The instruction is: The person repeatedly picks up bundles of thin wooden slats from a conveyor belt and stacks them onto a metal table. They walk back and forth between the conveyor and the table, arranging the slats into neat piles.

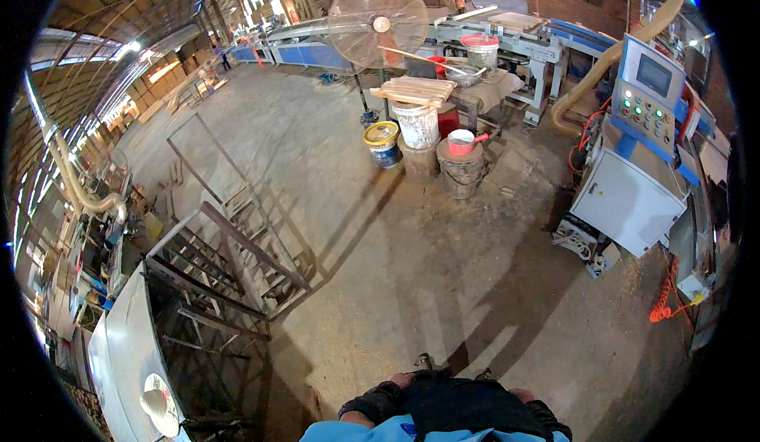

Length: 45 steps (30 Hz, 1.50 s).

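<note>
My left hand [402, 379] is low against the side of my dark apron [455, 406], its fingers mostly hidden. On the other side, only a small part of my right hand [522, 395] shows beside the apron. Whether either one holds anything I cannot make out. Dark sleeves cover part of both forearms. Ahead on the floor stand a white bucket [416, 127] with wooden strips [413, 91] laid across its top, and a blue bucket with a yellow lid [382, 142]. A red-handled pan [461, 141] rests on a dirty bucket [463, 174].
A machine control cabinet [629, 192] with a screen and buttons stands at the right, an orange coiled hose [663, 309] near it. Metal frames [229, 244] and a sheet-topped table [131, 355] holding a straw hat [161, 404] are at the left. A large fan [378, 22] stands ahead.
</note>
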{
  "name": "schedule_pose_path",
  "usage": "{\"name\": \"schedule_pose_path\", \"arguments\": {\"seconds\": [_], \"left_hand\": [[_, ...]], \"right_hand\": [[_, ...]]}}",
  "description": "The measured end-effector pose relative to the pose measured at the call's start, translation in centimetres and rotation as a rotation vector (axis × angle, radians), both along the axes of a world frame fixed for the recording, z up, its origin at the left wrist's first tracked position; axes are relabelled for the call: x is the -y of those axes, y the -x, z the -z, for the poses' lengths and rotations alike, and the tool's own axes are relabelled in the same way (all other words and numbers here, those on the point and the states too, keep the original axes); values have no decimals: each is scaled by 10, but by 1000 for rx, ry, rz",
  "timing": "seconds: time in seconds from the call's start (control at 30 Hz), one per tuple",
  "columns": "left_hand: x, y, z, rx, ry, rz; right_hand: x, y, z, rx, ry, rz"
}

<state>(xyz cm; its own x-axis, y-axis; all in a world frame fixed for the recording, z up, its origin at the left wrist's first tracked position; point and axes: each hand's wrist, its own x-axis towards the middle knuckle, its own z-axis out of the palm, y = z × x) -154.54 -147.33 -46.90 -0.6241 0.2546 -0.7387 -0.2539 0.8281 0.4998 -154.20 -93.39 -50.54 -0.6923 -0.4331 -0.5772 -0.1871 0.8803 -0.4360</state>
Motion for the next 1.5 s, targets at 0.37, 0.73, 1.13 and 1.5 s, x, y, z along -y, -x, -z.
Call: {"name": "schedule_pose_path", "arguments": {"seconds": [0.37,0.73,1.13,1.5], "left_hand": [[2,11,-4,3,-19,-25],[22,17,13,-94,104,162],[10,102,-16,-6,175,470],[-303,126,-46,-49,35,1145]], "right_hand": [[-1,-12,37,18,6,118],[54,-2,-31,-43,-142,95],[93,-76,-22,152,-146,1069],[58,-320,78,352,8,1581]]}}
